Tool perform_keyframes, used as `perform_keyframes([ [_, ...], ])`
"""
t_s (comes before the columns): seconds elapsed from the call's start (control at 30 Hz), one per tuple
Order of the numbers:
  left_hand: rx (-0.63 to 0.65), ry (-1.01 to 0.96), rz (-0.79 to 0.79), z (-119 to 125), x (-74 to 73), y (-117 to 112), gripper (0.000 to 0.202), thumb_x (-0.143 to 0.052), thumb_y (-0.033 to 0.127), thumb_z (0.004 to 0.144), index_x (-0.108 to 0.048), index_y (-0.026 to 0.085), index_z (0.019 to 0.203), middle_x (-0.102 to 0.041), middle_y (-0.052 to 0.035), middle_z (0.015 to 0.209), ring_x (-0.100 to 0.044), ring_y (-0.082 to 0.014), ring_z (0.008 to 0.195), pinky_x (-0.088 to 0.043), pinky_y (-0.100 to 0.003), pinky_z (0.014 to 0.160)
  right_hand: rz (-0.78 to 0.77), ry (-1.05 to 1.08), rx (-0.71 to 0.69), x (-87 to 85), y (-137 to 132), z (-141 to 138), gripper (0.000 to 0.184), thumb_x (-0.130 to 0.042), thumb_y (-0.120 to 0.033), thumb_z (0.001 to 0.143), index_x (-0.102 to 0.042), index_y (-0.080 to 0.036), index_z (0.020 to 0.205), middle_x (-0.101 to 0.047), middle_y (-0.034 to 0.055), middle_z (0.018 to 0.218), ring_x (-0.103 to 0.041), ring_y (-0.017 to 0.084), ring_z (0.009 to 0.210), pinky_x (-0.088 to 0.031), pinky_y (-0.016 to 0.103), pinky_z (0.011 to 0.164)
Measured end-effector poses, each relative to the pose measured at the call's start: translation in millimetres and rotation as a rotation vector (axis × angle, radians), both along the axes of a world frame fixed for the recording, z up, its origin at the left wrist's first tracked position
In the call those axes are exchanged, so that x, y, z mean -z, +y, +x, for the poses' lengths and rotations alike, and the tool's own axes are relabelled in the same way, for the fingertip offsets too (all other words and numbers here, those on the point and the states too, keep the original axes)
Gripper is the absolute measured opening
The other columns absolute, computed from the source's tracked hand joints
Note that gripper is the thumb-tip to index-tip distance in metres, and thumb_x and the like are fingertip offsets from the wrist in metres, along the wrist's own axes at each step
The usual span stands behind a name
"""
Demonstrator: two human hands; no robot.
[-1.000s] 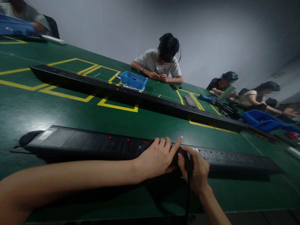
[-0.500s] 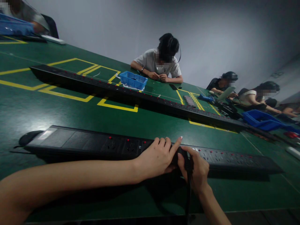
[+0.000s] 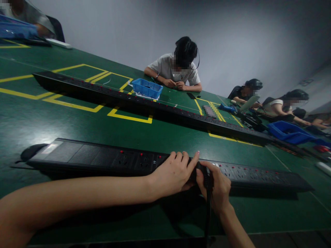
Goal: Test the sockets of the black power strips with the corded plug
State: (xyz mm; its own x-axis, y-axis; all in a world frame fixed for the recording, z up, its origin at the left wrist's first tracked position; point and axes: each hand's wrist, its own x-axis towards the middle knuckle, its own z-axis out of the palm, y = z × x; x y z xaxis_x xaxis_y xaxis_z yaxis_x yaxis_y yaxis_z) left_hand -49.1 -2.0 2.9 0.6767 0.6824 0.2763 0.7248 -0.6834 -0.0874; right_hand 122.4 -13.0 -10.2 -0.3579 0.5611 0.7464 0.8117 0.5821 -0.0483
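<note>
A long black power strip (image 3: 85, 153) with red lights or buttons lies across the near part of the table. My left hand (image 3: 173, 172) is closed over its middle, fingers across the top and far edge, the index finger stretched beside the plug. In my right hand (image 3: 216, 184), thumb and fingers pinch a black power plug (image 3: 201, 170) against the strip's sockets. A black cable (image 3: 208, 210) hangs from the plug past the table's near edge. The plug's front is hidden between my hands, so how deep it sits I cannot tell.
Another long black power strip (image 3: 165, 112) lies farther back on the green table (image 3: 108, 127). Behind it stands a light blue bin (image 3: 147, 90), with a dark blue bin (image 3: 289, 132) to the right. A co-worker (image 3: 173, 69) sits opposite; several other people sit along the table.
My left index fingertip has shifted very slightly left and down. Both hands, the plug and the power strip otherwise hold their places.
</note>
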Motion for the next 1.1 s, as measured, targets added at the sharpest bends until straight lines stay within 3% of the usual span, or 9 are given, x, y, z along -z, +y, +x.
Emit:
perform_keyframes([
  [0.13,0.000,-0.003,-0.004,-0.6,-0.4,-0.5,0.079,-0.045,0.047,0.080,-0.012,0.004,0.137,-0.048,-0.0199,0.114,-0.048,-0.0292,0.100,-0.036,-0.037,0.078,0.002,0.001,0.005,0.8,0.5,0.3,0.024,-0.057,-0.019,0.076,-0.052,-0.017,0.099,-0.065,0.0027,0.079,-0.061,0.011,0.060,-0.048,0.022,0.058],
  [0.4,-0.006,0.006,0.006,0.4,-1.4,0.2,0.082,-0.041,0.049,0.082,-0.001,0.005,0.138,-0.048,-0.0213,0.115,-0.049,-0.0292,0.099,-0.035,-0.037,0.077,-0.008,-0.008,0.017,2.4,-0.4,0.2,0.023,-0.057,-0.020,0.076,-0.052,-0.016,0.099,-0.064,0.0028,0.078,-0.059,0.011,0.056,-0.047,0.022,0.056],
  [0.73,0.006,0.002,-0.009,-0.1,0.0,0.4,0.080,-0.046,0.048,0.080,-0.012,0.003,0.136,-0.048,-0.0206,0.114,-0.047,-0.0304,0.101,-0.036,-0.038,0.078,-0.001,-0.010,0.023,2.3,0.4,0.5,0.023,-0.056,-0.021,0.077,-0.052,-0.017,0.099,-0.065,0.0027,0.078,-0.060,0.011,0.058,-0.048,0.022,0.057],
  [1.1,-0.006,0.012,-0.002,0.0,-1.8,0.2,0.084,-0.044,0.050,0.080,-0.004,0.004,0.138,-0.048,-0.0207,0.114,-0.049,-0.0290,0.099,-0.035,-0.037,0.077,-0.002,0.000,0.008,-0.7,0.4,-0.8,0.023,-0.056,-0.019,0.076,-0.052,-0.017,0.098,-0.065,0.0031,0.079,-0.061,0.011,0.058,-0.048,0.022,0.057],
])
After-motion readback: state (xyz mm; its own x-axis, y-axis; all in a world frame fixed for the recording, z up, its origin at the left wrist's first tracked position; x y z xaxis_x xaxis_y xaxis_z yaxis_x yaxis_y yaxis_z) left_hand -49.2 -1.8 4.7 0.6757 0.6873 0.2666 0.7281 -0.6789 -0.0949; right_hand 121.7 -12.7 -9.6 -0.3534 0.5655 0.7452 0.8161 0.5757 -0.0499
